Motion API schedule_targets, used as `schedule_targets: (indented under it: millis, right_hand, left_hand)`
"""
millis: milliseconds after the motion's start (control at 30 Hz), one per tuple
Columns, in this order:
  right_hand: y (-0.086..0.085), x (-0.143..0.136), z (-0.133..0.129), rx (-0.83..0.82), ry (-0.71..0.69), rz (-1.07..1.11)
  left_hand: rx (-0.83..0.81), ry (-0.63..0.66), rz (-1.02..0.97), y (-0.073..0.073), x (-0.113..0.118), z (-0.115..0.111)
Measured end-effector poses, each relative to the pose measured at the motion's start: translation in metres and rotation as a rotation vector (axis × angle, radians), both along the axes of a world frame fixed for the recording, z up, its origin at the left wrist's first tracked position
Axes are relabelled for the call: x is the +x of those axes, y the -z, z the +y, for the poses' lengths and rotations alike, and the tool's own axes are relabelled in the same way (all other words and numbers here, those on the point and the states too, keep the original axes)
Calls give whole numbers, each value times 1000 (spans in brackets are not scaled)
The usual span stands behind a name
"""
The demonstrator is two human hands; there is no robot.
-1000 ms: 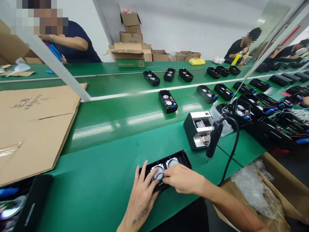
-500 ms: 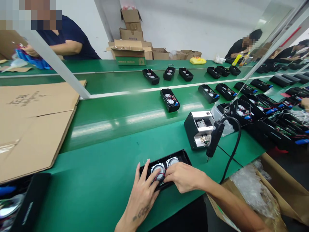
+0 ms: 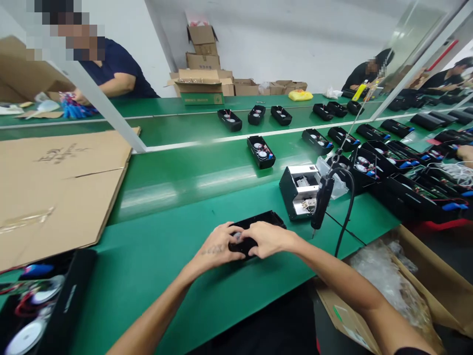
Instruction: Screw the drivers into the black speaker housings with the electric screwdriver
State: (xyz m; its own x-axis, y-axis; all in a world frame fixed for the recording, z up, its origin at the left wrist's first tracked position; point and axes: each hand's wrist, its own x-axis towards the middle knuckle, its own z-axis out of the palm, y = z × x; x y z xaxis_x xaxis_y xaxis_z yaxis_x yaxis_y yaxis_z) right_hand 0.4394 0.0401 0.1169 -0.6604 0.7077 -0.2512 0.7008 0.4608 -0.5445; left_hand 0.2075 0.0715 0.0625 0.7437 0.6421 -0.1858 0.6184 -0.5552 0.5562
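A black speaker housing (image 3: pixel 271 218) lies in front of me on the green bench, long side slanting up to the right. My left hand (image 3: pixel 218 246) is wrapped round its left end, thumb at the near wall and fingers bent over the far side. My right hand (image 3: pixel 269 238) grips across its middle, thumb also at the near wall. Between the hands a bit of a round speaker (image 3: pixel 237 236) shows; the rest of the inside is hidden by my fingers. Right of the housing hangs a black electric screwdriver (image 3: pixel 322 203), tip down, touched by neither hand.
A black-and-silver screw feeder (image 3: pixel 300 192) stands behind the housing. Cardboard (image 3: pixel 55 182) covers the left; another housing with speakers (image 3: pixel 70 301) sits at lower left. Several housings line the belt (image 3: pixel 177 177). An open carton with plastic (image 3: pixel 399 291) stands lower right. Co-workers sit opposite.
My left hand has gone from fingers spread on the speaker to gripping the left end. My right hand has shifted to grip the housing's walls. The housing sits slightly higher in view.
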Motion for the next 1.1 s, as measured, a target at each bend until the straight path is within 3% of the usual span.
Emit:
schedule_targets:
  millis: [100,200,700,967,1100]
  right_hand:
    - [-6,-7,16,-39,26,-75]
    - [-7,-12,20,-46,50,-125]
    - [18,-17,15,124,95,-99]
    - [13,-18,34,-49,25,-2]
    - [11,-19,38,-45,11,-7]
  left_hand:
    - [-58,-12,17,-11,2,20]
    - [-106,-37,22,-13,3,26]
    - [-240,-58,-28,-18,5,26]
    - [-234,-98,-10,-12,4,23]
    - [-262,-87,-6,-13,5,26]
